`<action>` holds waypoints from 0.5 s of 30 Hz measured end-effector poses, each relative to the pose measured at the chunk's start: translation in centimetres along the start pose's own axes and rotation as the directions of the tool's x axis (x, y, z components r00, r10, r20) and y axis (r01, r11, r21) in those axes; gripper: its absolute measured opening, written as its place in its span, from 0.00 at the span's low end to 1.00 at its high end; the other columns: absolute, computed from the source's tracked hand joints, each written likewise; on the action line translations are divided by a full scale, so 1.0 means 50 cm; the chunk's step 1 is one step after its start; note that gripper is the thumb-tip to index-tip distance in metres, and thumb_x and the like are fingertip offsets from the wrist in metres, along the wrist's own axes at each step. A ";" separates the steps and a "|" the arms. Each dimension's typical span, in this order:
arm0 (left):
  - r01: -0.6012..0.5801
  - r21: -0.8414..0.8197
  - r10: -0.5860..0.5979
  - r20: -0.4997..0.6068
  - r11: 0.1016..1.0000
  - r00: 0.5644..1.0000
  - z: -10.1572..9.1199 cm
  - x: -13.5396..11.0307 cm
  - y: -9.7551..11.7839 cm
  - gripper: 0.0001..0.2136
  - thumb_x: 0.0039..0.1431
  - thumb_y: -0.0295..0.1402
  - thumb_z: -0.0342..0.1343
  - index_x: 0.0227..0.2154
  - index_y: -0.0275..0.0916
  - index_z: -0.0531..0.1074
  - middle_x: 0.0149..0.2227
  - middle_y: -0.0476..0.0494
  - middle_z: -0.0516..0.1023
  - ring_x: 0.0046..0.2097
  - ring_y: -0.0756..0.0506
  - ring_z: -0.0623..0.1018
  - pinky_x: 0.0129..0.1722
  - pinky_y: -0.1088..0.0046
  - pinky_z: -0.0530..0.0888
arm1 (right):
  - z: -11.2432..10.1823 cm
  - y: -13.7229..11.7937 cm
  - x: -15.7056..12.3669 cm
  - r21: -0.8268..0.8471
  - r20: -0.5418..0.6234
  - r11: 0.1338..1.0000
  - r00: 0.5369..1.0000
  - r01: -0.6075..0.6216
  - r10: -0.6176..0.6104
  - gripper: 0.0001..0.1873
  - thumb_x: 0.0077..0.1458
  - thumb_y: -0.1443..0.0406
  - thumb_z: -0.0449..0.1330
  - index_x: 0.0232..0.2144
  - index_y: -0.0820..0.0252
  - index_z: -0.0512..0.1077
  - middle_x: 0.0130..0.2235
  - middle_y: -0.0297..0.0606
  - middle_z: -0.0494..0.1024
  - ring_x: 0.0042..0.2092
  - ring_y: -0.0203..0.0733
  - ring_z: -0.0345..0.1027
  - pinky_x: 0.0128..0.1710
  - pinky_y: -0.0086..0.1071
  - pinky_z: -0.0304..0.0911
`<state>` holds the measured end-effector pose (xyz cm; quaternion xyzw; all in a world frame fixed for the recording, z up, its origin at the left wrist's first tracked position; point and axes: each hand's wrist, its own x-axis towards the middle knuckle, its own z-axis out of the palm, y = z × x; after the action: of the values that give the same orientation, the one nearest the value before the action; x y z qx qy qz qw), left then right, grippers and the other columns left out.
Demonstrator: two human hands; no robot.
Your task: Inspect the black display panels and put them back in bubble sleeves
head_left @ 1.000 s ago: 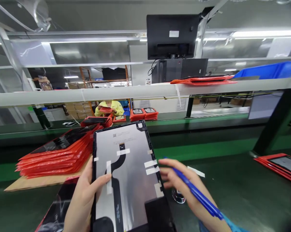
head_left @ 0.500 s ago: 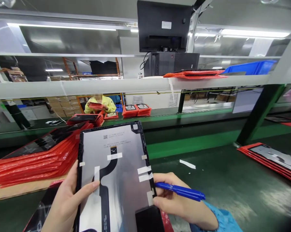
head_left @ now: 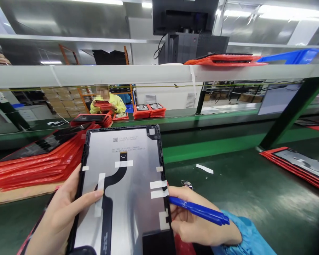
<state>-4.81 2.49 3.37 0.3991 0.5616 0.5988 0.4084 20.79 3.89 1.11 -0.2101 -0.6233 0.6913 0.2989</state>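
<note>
A tablet display panel (head_left: 138, 152) with a silver back, a black flex cable and white tape strips is held up in front of me. My left hand (head_left: 61, 216) grips its left edge, thumb lying on the back near a tape strip. My right hand (head_left: 193, 221), in a blue sleeve, is closed on a blue pen (head_left: 199, 210) and rests against the panel's right edge, the pen tip at the tape strips there.
A stack of red-bagged panels (head_left: 37, 163) lies on cardboard at the left. More red-bagged panels (head_left: 297, 166) lie at the right on the green bench (head_left: 241, 191). A white strip (head_left: 204, 168) lies on the bench. A person in yellow (head_left: 106, 101) works beyond the conveyor.
The camera has tilted down a little. My right hand has moved in to the panel's right edge and the pen has swung to point at the tape strips.
</note>
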 end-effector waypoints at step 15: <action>0.021 -0.081 -0.023 -0.020 0.997 1.000 -0.007 0.012 -0.007 0.44 0.25 0.24 0.67 0.54 0.50 0.66 0.39 0.53 0.82 0.35 0.43 0.80 0.33 0.73 0.78 | -0.011 0.014 -0.003 0.034 0.082 0.999 0.996 0.029 -0.032 0.30 0.44 0.82 0.51 0.50 0.62 0.66 0.35 0.33 0.76 0.32 0.31 0.66 0.28 0.24 0.58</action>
<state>-5.34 2.95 3.02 0.3700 0.5455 0.6205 0.4249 21.15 4.16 0.32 -0.1669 -0.6271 0.7048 0.2868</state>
